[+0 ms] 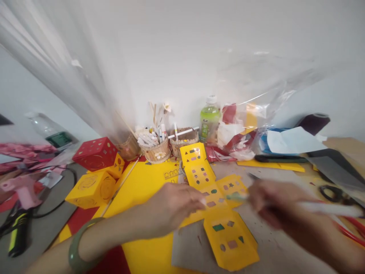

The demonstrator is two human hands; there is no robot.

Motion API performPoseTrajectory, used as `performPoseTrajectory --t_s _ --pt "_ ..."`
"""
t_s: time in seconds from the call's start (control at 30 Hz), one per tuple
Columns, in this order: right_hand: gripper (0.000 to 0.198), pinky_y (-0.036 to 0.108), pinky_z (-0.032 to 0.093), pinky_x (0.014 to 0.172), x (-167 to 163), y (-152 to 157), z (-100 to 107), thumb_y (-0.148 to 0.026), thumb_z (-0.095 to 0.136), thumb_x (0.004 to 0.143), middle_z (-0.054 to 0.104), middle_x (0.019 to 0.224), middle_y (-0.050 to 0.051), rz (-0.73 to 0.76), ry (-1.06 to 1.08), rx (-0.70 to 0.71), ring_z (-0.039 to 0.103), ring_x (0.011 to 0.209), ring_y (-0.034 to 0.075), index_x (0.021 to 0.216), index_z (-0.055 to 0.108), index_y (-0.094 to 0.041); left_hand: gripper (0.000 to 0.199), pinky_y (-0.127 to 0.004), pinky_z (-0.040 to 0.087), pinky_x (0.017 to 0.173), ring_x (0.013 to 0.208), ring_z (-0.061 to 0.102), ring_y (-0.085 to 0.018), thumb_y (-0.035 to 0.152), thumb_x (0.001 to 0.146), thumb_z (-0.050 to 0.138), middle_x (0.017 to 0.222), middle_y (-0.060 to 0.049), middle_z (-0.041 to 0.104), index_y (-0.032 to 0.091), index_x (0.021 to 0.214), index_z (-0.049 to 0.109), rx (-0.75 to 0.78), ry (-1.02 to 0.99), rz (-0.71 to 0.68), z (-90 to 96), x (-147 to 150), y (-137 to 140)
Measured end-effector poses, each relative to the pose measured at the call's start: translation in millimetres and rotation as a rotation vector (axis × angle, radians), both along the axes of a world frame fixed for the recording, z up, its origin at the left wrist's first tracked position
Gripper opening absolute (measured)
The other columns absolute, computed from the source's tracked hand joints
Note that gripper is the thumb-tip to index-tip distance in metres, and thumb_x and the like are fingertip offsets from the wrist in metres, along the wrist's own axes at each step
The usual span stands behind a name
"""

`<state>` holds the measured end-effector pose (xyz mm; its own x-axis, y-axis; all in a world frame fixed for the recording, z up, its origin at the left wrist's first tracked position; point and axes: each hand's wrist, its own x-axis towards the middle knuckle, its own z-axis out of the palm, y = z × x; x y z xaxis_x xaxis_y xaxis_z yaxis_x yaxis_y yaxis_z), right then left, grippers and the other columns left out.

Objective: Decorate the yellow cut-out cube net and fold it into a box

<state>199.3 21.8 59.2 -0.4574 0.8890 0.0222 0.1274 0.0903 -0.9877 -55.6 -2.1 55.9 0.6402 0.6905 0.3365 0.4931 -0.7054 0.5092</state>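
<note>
A yellow card box cutout (pixel 205 179), laid out flat in a cross shape, has rows of small coloured shapes and folded-up edges. My left hand (pixel 176 207) rests over its middle and left flap, fingers stretched out and fingertips against the card. The thumb is hidden. Closed around a white marker (pixel 327 208), my right hand (pixel 273 199) is at the right flap. The marker's blurred greenish tip lies over that flap; whether it touches cannot be made out. A dark pointed thing also shows near those fingers, too blurred to name.
Baskets (pixel 156 152) of white markers stand by the wall beside a green-liquid bottle (pixel 209 118). At left are a red box (pixel 95 152), a yellow box (pixel 91 188) and a pink glue gun (pixel 23 190). Plastic-wrapped scraps (pixel 236 133) and black-handled scissors (pixel 330 193) lie right.
</note>
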Motion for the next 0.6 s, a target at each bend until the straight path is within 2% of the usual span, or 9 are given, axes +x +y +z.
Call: performPoseTrajectory --t_s 0.03,0.07,0.1,0.17,0.2,0.3,0.4,0.5,0.6 --pt "0.045 0.026 0.017 0.036 9.2 3.8 -2.1 -0.062 0.043 0.079 0.027 0.040 -0.004 -0.172 0.083 0.031 0.023 0.038 0.012 0.053 0.053 -0.026 0.029 -0.017 0.039 0.048 0.051 0.049 -0.008 0.026 0.093 0.034 0.061 0.001 0.056 0.015 0.080 0.057 -0.119 -0.038 0.093 -1.6 -8.3 2.7" --pt "0.041 0.027 0.017 0.037 16.3 7.4 -4.5 -0.058 0.045 0.080 0.028 0.042 -0.003 -0.279 0.094 0.000 0.023 0.039 0.012 0.055 0.053 -0.027 0.028 -0.016 0.037 0.047 0.049 0.047 -0.008 0.026 0.092 0.035 0.057 0.003 0.053 0.016 0.077 0.057 -0.229 -0.056 0.201 -4.6 -16.3 6.6" --pt "0.034 0.026 0.019 0.038 20.4 10.5 -7.0 -0.054 0.048 0.080 0.031 0.043 -0.003 -0.295 0.084 -0.020 0.024 0.040 0.013 0.061 0.056 -0.027 0.028 -0.016 0.037 0.047 0.049 0.046 -0.008 0.027 0.091 0.037 0.056 0.004 0.050 0.016 0.074 0.056 -0.308 -0.053 0.273 -8.7 -22.9 11.3" --pt "0.020 0.024 0.018 0.038 17.3 14.0 -11.9 -0.047 0.057 0.077 0.038 0.045 -0.004 -0.240 0.050 -0.074 0.028 0.041 0.012 0.079 0.059 -0.028 0.025 -0.018 0.038 0.053 0.057 0.049 -0.009 0.027 0.088 0.041 0.062 0.003 0.052 0.015 0.071 0.055 -0.344 -0.015 0.350 -19.0 -29.0 22.0" --pt "0.019 0.023 0.021 0.040 10.7 14.6 -14.2 -0.045 0.060 0.076 0.044 0.050 -0.004 -0.117 -0.023 -0.141 0.032 0.043 0.011 0.078 0.057 -0.026 0.024 -0.019 0.039 0.058 0.063 0.051 -0.010 0.027 0.088 0.042 0.068 0.002 0.055 0.015 0.072 0.055 -0.328 -0.005 0.349 -24.6 -28.1 27.2" --pt "0.023 0.024 0.027 0.046 -16.8 15.4 -21.2 -0.041 0.060 0.076 0.048 0.058 -0.002 0.085 -0.192 -0.115 0.039 0.051 0.010 0.067 0.057 -0.019 0.026 -0.022 0.041 0.064 0.070 0.053 -0.013 0.029 0.089 0.041 0.073 0.000 0.056 0.015 0.072 0.055 -0.299 -0.007 0.386 -40.3 -15.4 38.1" --pt "0.030 0.023 0.027 0.047 -35.6 18.4 -31.1 -0.040 0.053 0.080 0.044 0.057 -0.003 0.080 -0.215 -0.057 0.039 0.053 0.010 0.060 0.053 -0.018 0.026 -0.024 0.043 0.066 0.072 0.055 -0.014 0.029 0.089 0.040 0.077 -0.001 0.059 0.016 0.075 0.057 -0.300 0.012 0.425 -51.7 -1.8 40.0" --pt "0.022 0.022 0.031 0.047 -39.3 21.9 -46.1 -0.038 0.054 0.081 0.047 0.059 -0.004 0.060 -0.136 -0.086 0.044 0.054 0.010 0.071 0.051 -0.019 0.023 -0.026 0.043 0.069 0.077 0.056 -0.016 0.027 0.089 0.041 0.081 -0.002 0.061 0.017 0.079 0.059 -0.232 0.094 0.441 -57.8 3.0 36.9" --pt "0.023 0.022 0.034 0.049 -37.5 23.4 -62.0 -0.036 0.060 0.078 0.052 0.063 -0.003 0.062 -0.083 -0.097 0.049 0.057 0.011 0.070 0.046 -0.020 0.018 -0.026 0.044 0.072 0.081 0.056 -0.015 0.026 0.088 0.045 0.085 -0.002 0.063 0.018 0.083 0.061 -0.195 0.089 0.379 -61.3 0.2 34.5"
